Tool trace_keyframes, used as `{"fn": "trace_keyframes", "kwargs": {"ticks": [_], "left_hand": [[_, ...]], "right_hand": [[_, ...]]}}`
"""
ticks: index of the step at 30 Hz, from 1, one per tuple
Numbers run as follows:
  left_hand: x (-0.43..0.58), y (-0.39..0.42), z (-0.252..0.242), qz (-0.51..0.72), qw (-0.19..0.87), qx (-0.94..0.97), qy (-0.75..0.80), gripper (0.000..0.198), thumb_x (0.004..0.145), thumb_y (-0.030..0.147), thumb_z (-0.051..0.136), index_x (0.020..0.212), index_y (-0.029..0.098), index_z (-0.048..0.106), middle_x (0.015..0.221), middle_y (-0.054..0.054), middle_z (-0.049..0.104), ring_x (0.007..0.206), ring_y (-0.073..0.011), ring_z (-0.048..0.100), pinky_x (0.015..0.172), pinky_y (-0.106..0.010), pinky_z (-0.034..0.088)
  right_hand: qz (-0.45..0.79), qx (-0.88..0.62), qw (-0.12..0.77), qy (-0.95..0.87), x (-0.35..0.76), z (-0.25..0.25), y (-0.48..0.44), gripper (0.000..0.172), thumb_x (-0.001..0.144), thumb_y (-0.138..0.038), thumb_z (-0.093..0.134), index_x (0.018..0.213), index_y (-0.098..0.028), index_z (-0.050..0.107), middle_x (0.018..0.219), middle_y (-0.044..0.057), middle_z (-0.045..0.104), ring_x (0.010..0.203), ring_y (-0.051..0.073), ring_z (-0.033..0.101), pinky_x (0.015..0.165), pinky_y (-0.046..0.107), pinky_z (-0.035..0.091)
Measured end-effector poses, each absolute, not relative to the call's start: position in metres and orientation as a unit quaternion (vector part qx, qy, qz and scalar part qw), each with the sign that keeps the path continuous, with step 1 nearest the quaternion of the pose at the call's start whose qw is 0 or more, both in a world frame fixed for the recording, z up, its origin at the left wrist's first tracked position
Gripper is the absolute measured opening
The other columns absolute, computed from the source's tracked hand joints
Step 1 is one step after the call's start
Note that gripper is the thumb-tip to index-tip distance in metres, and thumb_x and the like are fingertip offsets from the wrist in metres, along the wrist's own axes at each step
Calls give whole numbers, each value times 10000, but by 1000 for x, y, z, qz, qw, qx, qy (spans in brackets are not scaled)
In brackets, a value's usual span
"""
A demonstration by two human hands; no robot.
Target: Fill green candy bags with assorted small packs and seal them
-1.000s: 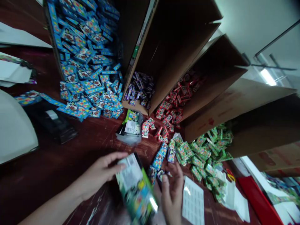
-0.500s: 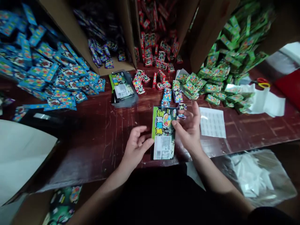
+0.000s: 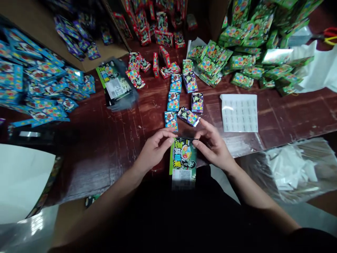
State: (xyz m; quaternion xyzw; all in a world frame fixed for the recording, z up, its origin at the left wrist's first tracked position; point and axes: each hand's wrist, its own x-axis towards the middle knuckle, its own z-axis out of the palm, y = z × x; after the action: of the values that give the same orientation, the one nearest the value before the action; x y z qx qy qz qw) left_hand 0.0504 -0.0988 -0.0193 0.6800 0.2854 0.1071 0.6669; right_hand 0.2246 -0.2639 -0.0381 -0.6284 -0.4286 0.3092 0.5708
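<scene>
A flat green and black printed bag (image 3: pixel 184 158) is held upright by its top corners near the table's front edge. My left hand (image 3: pixel 155 147) pinches its top left corner, and my right hand (image 3: pixel 212 144) grips the top right corner between thumb and fingers. Just beyond the bag lie small blue boxes (image 3: pixel 173 101) in a column, with purple boxes (image 3: pixel 197 102) beside them. One tilted purple box (image 3: pixel 189 116) is close to my right fingertips. Small red boxes (image 3: pixel 164 56) and green boxes (image 3: pixel 210 59) sit farther back.
More printed bags (image 3: pixel 116 84) lie at the left of centre. A white label sheet (image 3: pixel 239 113) is on the right. Blue boxes (image 3: pixel 39 80) are heaped at left, a cardboard carton (image 3: pixel 94 61) stands behind. Red-handled scissors (image 3: pixel 330 33) and a clear plastic bag (image 3: pixel 292 168) are at right.
The bag has moved slightly lower in the view, and my left hand has shifted from its side to its top corner. The camera view has moved closer to the table, revealing more small boxes.
</scene>
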Motion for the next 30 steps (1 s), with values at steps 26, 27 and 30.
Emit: {"fn": "trace_keyframes", "kwargs": {"ticks": [26,27,30], "left_hand": [[44,-71,17,72,685,664,292,134,841,312,715,889,193,752,871,-28,760,830,-175,690,835,-350,548],[44,-69,18,70,688,660,292,125,849,316,713,880,205,761,877,-28,765,840,-180,695,851,-361,549],[41,-68,19,48,697,664,266,144,874,343,706,906,221,775,949,-39,779,915,-202,712,909,-386,548]], "right_hand": [[399,-615,601,-318,206,3,-225,896,855,-301,769,1581,-311,243,881,-27,721,794,150,707,799,343,620],[405,-613,601,-316,207,4,-225,891,856,-297,768,1580,-313,248,878,-30,723,790,148,708,798,342,621],[401,-608,592,-344,209,5,-233,873,872,-306,756,1582,-328,249,871,-32,721,817,155,714,818,342,621]]}}
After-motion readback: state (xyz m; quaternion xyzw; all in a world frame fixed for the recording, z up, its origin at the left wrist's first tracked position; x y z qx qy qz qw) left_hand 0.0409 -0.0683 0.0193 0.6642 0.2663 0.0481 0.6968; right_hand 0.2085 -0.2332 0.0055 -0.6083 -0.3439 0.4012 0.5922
